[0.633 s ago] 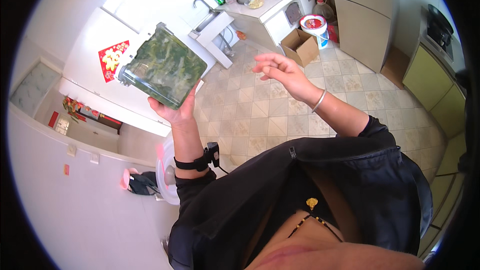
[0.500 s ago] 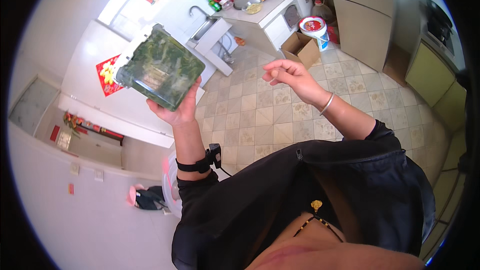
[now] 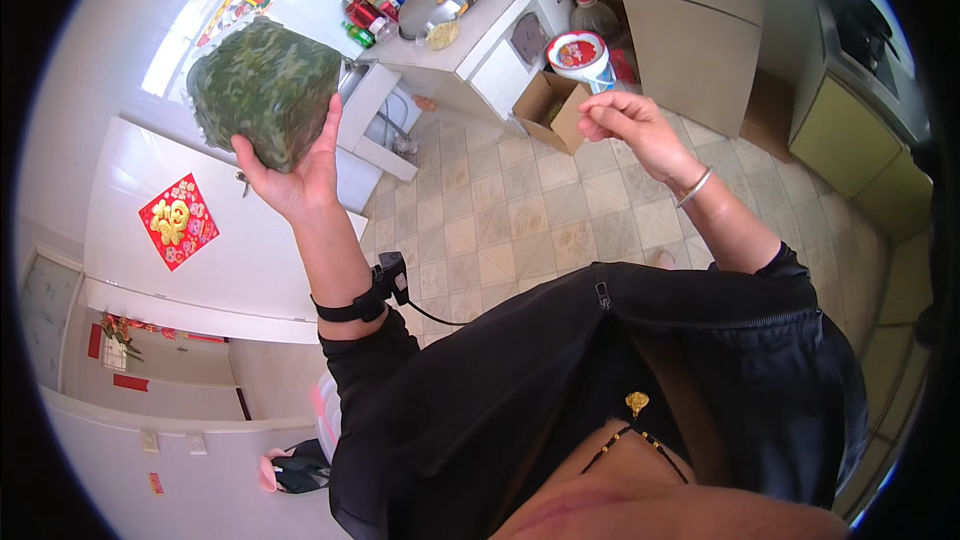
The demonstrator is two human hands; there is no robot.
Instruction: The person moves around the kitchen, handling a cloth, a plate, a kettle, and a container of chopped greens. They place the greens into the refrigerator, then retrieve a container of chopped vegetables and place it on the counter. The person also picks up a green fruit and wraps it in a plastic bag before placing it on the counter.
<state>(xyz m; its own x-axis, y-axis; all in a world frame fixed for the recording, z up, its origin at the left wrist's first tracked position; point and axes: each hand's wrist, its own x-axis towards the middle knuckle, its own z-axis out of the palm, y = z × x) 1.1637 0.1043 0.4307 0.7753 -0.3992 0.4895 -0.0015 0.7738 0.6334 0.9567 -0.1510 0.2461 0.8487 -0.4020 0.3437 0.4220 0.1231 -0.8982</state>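
Observation:
My left hand (image 3: 290, 175) is raised at the left and gripping a clear, lidded plastic container (image 3: 262, 80) packed with green leafy stuff. The palm is under its near side, with the thumb and fingers spread along the lower walls. The container is tilted, and the fingers beneath it are partly hidden. My right hand (image 3: 635, 135) hovers in the air over the tiled floor, well apart from the container. Its fingers are curled in, thumb tip against the forefinger, and nothing shows between them. A black strap with a small device (image 3: 390, 280) circles my left forearm.
A white door (image 3: 120, 210) with a red diamond decoration (image 3: 178, 222) stands at the left. Ahead are a counter (image 3: 430, 60), a small sink unit (image 3: 365, 100), an open cardboard box (image 3: 553, 110) and a lidded bucket (image 3: 580, 55). Cabinets (image 3: 850, 150) line the right.
The container in my left hand has moved left and up and has turned, showing another side. My right hand has shifted right, its fingers drawn closer together. The view has swung to the right.

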